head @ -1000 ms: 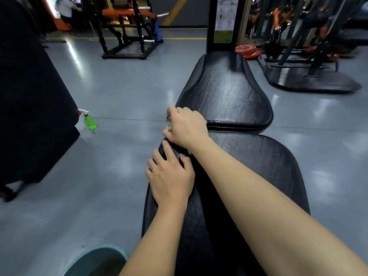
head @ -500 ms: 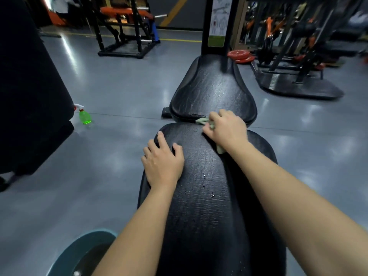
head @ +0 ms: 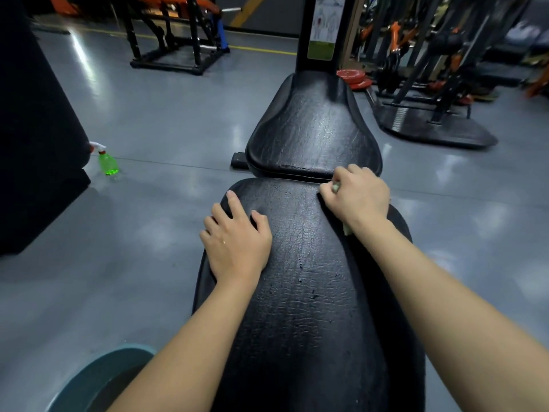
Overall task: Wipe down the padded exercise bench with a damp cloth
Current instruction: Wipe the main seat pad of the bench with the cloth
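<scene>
A black padded bench runs away from me, with a near pad (head: 309, 292) and a far pad (head: 315, 132) split by a narrow gap. My left hand (head: 237, 239) lies flat on the near pad's left side, fingers spread. My right hand (head: 359, 194) grips a pale green cloth (head: 336, 187) at the far right end of the near pad, close to the gap. Only small bits of cloth peek out by the fingers and under the wrist. Small wet drops glisten on the near pad.
A green spray bottle (head: 107, 162) stands on the grey floor to the left, beside a large black block (head: 32, 138). A teal basin (head: 98, 379) sits at the lower left. Red weight plates (head: 353, 77) and machine frames (head: 430, 84) stand beyond the bench.
My right hand has swept the cloth from the left edge of the near pad across to its right end. My left hand stayed pressed on the pad's left side.
</scene>
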Tool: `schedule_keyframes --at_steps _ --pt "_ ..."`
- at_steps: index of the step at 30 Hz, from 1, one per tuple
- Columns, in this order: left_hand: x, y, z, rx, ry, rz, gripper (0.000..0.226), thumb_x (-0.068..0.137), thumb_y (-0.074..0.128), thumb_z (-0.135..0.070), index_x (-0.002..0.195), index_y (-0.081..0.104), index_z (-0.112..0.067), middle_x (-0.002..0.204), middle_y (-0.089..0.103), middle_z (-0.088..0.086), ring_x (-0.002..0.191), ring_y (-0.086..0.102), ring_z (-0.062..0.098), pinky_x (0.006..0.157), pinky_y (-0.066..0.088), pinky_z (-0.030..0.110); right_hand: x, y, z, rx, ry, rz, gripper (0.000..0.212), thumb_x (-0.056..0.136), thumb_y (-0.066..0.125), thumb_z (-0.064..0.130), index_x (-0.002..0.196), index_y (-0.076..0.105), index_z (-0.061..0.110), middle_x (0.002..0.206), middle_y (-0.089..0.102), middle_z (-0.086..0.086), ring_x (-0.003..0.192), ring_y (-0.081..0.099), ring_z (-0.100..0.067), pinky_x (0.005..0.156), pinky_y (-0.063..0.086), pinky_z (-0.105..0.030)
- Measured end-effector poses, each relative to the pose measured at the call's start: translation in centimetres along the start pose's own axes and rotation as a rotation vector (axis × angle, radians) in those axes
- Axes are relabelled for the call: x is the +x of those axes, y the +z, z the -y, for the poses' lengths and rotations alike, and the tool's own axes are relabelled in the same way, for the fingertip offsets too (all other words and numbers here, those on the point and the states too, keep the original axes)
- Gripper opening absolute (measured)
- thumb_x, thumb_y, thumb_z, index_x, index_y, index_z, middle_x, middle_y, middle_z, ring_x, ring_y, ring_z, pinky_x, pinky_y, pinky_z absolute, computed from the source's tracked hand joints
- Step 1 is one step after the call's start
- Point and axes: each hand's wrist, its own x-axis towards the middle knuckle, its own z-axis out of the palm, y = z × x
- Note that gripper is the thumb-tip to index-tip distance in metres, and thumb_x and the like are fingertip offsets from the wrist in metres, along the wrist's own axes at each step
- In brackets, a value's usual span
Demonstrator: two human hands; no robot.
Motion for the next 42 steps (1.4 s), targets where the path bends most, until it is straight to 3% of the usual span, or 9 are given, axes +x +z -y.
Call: schedule_keyframes --at_steps 8,13,21,26,29,39,42 --pt "0.1 0.5 0.1 0.021 -0.002 -0.011 0.061 0.092 0.042 -0.042 0.143 0.047 -0.009 0.121 0.059 0.019 0.099 0.056 0.039 0.077 0.045 0.046 4.3 2.0 12.9 0.161 -0.245 0.153 0.028 0.084 0.051 0.044 0.085 0.067 0.021 0.091 0.069 0.001 0.09 0.065 -0.027 0.064 0.034 -0.031" --pt "0.3 0.6 0.3 0.001 -0.015 -0.019 0.06 0.09 0.041 -0.043 0.142 0.049 -0.013 0.119 0.059 0.016 0.1 0.056 0.038 0.077 0.044 0.046 5.0 2.6 16.1 0.193 -0.222 0.217 0.023 0.085 0.051 0.041 0.085 0.063 0.022 0.091 0.069 0.001 0.084 0.064 -0.029 0.064 0.034 -0.032" --pt "0.1 -0.2 0.5 -0.138 -0.015 -0.02 0.063 0.09 0.038 -0.044 0.143 0.052 -0.013 0.128 0.061 0.016 0.11 0.057 0.039 0.089 0.045 0.048 2.5 0.8 9.9 0.248 -0.154 0.204 0.025 0.086 0.056 0.046 0.09 0.06 0.022 0.093 0.064 0.002 0.091 0.063 -0.029 0.063 0.034 -0.033" --pt "-0.2 -0.5 0.6 -0.153 -0.006 -0.007 0.064 0.091 0.037 -0.044 0.145 0.05 -0.012 0.129 0.06 0.018 0.112 0.056 0.039 0.09 0.045 0.049 2.0 -1.8 0.9 0.128 0.09 0.326 0.027 0.089 0.05 0.049 0.098 0.058 0.025 0.106 0.069 -0.001 0.101 0.064 -0.031 0.073 0.04 -0.036" --pt "-0.2 -0.6 0.5 -0.168 -0.006 -0.005 0.064 0.091 0.037 -0.044 0.145 0.049 -0.012 0.128 0.06 0.018 0.112 0.056 0.039 0.091 0.046 0.049 1.0 -2.6 -3.3 0.091 0.231 0.321 0.028 0.09 0.05 0.047 0.101 0.059 0.023 0.106 0.069 -0.007 0.101 0.064 -0.035 0.072 0.037 -0.035" --pt "0.0 0.2 0.8 -0.141 -0.008 -0.035 0.058 0.092 0.041 -0.04 0.142 0.05 -0.013 0.125 0.06 0.016 0.108 0.057 0.039 0.087 0.046 0.048 1.5 -1.6 -2.5 0.012 0.52 0.221 0.039 0.088 0.043 0.045 0.099 0.071 0.021 0.1 0.07 -0.015 0.097 0.065 -0.041 0.071 0.04 -0.036" --pt "0.0 0.5 0.4 -0.077 -0.016 -0.051 0.056 0.091 0.044 -0.037 0.14 0.051 -0.011 0.121 0.06 0.019 0.1 0.057 0.04 0.08 0.045 0.047 2.0 -1.1 -0.9 -0.045 0.489 0.199 0.043 0.09 0.042 0.042 0.104 0.072 0.015 0.106 0.07 -0.016 0.1 0.066 -0.04 0.074 0.042 -0.038"
